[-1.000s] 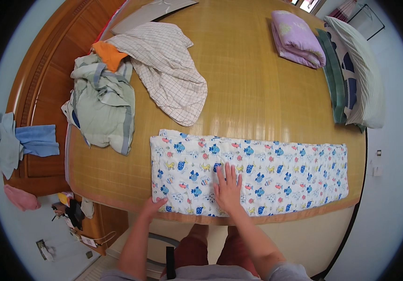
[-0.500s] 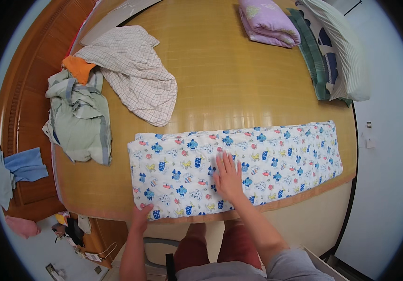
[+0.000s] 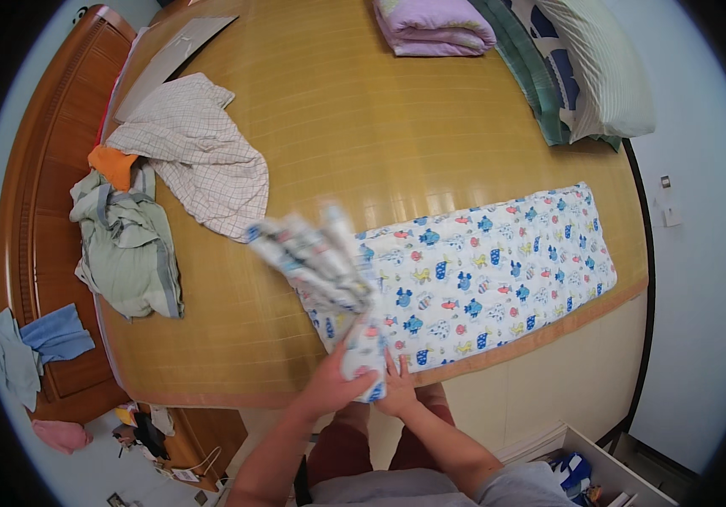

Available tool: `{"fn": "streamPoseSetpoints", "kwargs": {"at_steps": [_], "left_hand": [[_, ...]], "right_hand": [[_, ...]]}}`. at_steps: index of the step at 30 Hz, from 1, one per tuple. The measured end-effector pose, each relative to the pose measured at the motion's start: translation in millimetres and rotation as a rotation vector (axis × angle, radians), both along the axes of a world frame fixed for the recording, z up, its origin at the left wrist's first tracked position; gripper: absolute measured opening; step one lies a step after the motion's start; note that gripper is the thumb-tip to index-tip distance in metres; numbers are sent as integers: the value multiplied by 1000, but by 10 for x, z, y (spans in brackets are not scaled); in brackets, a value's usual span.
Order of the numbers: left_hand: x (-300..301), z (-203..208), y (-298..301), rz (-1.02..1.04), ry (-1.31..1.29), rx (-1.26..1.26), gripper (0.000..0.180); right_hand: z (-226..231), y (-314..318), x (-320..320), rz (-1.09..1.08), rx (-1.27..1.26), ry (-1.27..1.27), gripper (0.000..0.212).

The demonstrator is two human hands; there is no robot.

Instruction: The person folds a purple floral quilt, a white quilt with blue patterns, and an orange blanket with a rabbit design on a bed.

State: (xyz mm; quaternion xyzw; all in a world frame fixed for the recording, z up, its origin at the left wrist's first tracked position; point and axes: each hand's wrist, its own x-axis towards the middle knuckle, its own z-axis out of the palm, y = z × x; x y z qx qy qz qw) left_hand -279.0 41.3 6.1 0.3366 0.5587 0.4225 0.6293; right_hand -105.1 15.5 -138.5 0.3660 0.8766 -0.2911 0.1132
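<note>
A white blanket (image 3: 498,279) printed with blue, red and yellow sea creatures lies in a long strip along the bed's near edge. Its left end is lifted and doubled over toward the right, and that raised flap (image 3: 320,262) is blurred by motion. My left hand (image 3: 336,384) is closed on the flap's near corner, thumb on top. Just right of it, my right hand (image 3: 396,390) rests on the blanket's near edge beside the fold, fingers stretched and apart.
A checked cloth (image 3: 202,152), an orange cloth (image 3: 113,167) and a grey-green cloth (image 3: 130,253) lie at the left by the wooden headboard (image 3: 50,194). A folded lilac quilt (image 3: 435,29) and a striped pillow (image 3: 603,68) sit farther off. An open drawer (image 3: 549,444) stands at lower right.
My left hand has raised the blanket's left end and carried it rightward. My right hand has moved from the middle of the blanket to its near edge. The whole view has shifted.
</note>
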Motion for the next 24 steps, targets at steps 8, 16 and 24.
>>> {"fn": "streamPoseSetpoints", "kwargs": {"at_steps": [8,16,24], "left_hand": [[1225,-867,463,-338,446,-30,77],[1692,-834,336,-547,634,145,81],[1609,-840,1185,136,947,-10,70]], "right_hand": [[56,280,589,-1184,-992,875,49],[32,982,1588,-1532,-1039,838,22],[151,2006,1294,-1122,-337,613,44]]}}
